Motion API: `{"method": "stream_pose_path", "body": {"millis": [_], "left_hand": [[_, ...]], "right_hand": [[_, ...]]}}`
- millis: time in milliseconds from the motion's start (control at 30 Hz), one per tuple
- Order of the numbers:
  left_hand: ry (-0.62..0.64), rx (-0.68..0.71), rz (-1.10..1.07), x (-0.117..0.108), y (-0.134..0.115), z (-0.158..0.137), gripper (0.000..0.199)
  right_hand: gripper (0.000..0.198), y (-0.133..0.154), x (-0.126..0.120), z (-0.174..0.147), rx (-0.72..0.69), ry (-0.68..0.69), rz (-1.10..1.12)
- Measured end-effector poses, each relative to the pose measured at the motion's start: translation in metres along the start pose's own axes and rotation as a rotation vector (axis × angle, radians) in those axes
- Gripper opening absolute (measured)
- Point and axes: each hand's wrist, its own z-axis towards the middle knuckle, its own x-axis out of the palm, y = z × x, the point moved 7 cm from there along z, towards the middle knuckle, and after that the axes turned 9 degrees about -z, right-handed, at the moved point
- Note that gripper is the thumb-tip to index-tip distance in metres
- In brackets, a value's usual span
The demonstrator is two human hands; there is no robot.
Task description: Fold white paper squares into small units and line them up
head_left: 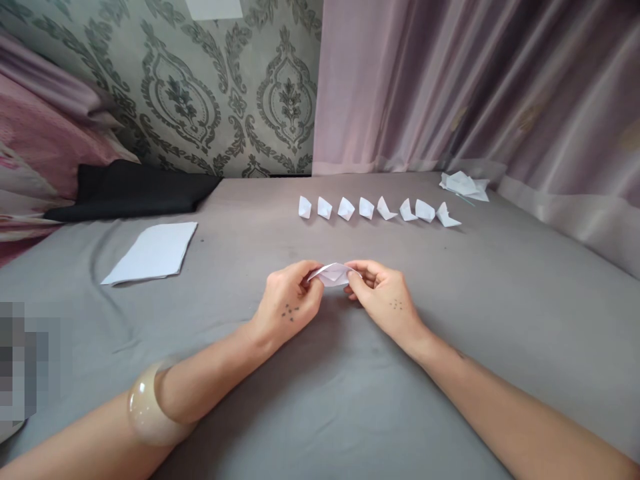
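Bare forearms (215,373), two. Left hand (290,303), dark dots on back: thumb and fingers clamped on one end of a creased, folded white-paper piece (335,275). Right hand (393,303), likewise dotted: clamped on opposite end. Paper sits between both, nearer than eight small folded white-paper shapes (346,209), in a row.

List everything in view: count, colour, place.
Folded paper: 1, white, held, centre
Folded pieces: 8, white, back row
Paper stack: 1, white, left
Paper pile: 1, white, far right
Strip: 1, greenish, by pile
Cloth: 1, black, far left
Fabric: 1, pink, left edge
Wall: 1, grey patterned, back
Sheet: 1, white, high on wall
Curtain: 1, mauve, back right
Surface cover: 1, grey, underneath
Pixelated patch: 1, lower left, unreadable
Bangle: 1, cream, left forearm
Left hand: 1, centre
Right hand: 1, centre
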Motion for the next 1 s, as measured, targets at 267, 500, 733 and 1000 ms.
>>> {"method": "stream_pose_path", "body": {"millis": [267, 500, 733, 1000], "left_hand": [[0.027, -0.081, 0.006, 0.0013, 0.0011, 0.0011, 0.028], [0.053, -0.058, 0.099, 0.001, -0.0028, 0.0025, 0.03], [0.069, -0.005, 0.155, 0.0044, -0.0038, 0.0006, 0.03], [0.101, -0.022, 0.14, 0.0055, -0.0052, -0.0002, 0.032]], "right_hand": [[0.028, 0.0009, 0.0011, 0.0007, -0.094, -0.007, -0.121], [0.03, 0.002, 0.007, -0.0014, -0.073, 0.096, -0.086], [0.027, 0.0013, 0.0043, -0.0014, -0.058, 0.046, -0.083], [0.027, -0.0032, 0.0056, 0.0009, -0.046, 0.038, -0.017]]}}
